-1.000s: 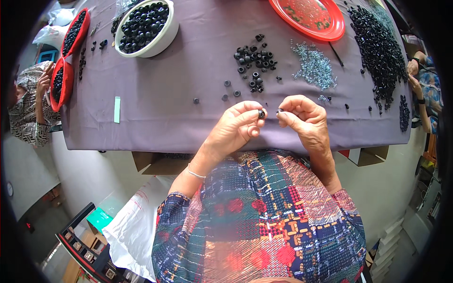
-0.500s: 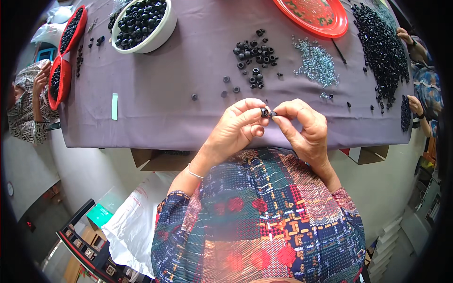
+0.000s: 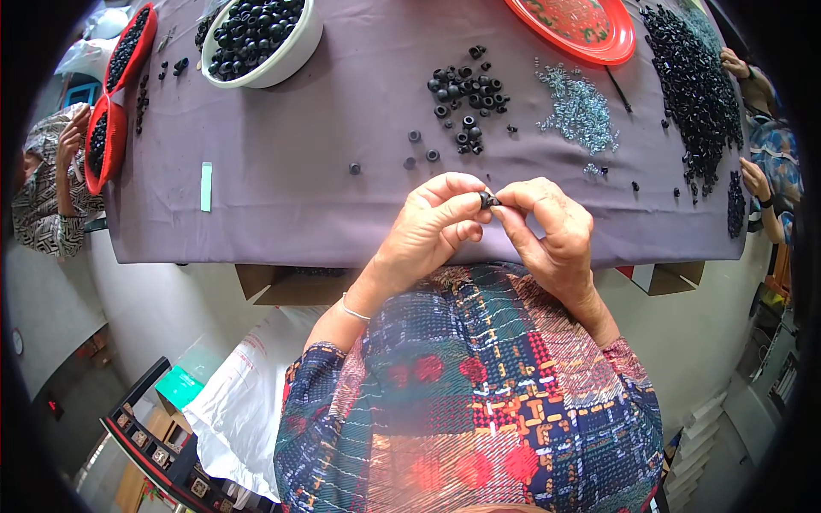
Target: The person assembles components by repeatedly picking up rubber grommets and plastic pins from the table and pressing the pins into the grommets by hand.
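Above the near edge of the cloth-covered table [image 3: 282, 197], my two hands meet at the fingertips. My left hand [image 3: 436, 218] pinches a small round black cap [image 3: 486, 200] between thumb and forefinger. Thumb and forefinger of my right hand [image 3: 547, 224] close on a smaller dark piece [image 3: 497, 202] pressed against the cap's opening; fingers hide most of it. Beyond my hands lies a cluster of black caps [image 3: 466, 90], some with the hollow end up. A few single caps [image 3: 433, 156] sit nearer to me.
A white tub [image 3: 295, 64] of black caps stands far left, with red trays [image 3: 101, 171] beyond it. Clear bluish pieces [image 3: 580, 111], a red plate [image 3: 629, 38] and a heap of black pieces [image 3: 693, 94] lie right. Other people's hands [image 3: 753, 178] show at both sides.
My right fingers have brought the small dark piece up against the cap; a gap showed between them before. The cap has turned slightly in my left hand.
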A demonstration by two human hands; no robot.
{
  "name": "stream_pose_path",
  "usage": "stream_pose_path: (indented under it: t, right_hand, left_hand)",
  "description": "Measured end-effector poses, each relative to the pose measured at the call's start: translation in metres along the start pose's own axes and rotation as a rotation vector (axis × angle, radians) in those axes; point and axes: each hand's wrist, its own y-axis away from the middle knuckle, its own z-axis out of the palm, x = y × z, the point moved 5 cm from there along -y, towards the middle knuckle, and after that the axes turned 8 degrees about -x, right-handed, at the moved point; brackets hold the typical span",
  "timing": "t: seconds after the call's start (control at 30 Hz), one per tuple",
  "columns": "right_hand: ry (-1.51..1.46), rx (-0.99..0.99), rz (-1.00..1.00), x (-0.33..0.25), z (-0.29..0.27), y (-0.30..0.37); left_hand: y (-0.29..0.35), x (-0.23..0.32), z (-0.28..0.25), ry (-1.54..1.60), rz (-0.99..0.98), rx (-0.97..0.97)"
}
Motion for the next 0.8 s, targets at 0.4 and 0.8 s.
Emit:
stream_pose_path:
  t: [0.4, 0.8]
  right_hand:
    - [-0.004, -0.039, -0.003, 0.000, 0.004, -0.002]
    - [-0.381, -0.186, 0.215, 0.019, 0.009, 0.000]
  left_hand:
    - [0.004, 0.000, -0.005, -0.052, 0.008, 0.041]
    - [0.003, 0.004, -0.006, -0.172, 0.047, 0.001]
